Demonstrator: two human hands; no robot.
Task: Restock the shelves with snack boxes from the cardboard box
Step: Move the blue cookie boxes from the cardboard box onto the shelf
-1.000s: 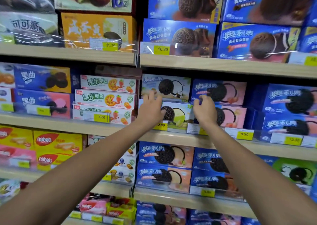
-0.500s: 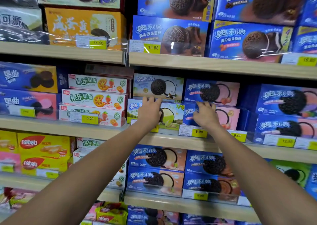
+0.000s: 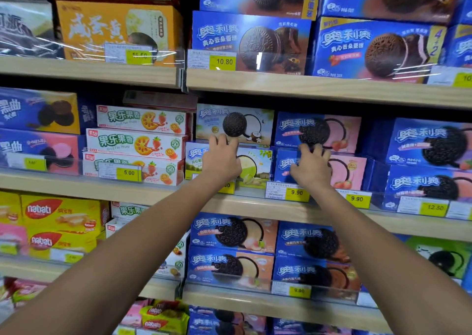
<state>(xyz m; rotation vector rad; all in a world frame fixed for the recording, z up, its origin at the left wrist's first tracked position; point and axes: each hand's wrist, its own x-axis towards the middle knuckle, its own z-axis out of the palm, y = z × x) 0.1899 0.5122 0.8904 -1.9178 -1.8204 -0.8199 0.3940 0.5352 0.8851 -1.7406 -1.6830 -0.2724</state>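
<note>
While both arms reach up from the bottom of the frame, two snack boxes are gripped on the middle shelf (image 3: 153,193).
At centre frame the left hand (image 3: 222,159) has its fingers (image 3: 217,140) bent over the top edge of the green snack box (image 3: 255,165), just under the coconut box (image 3: 258,124). Just to its right, the right hand (image 3: 310,168) spreads its fingers (image 3: 305,149), curled over the top edge of the pink snack box (image 3: 350,172). Both boxes stand in the lower row behind yellow price tags (image 3: 296,193).
</note>
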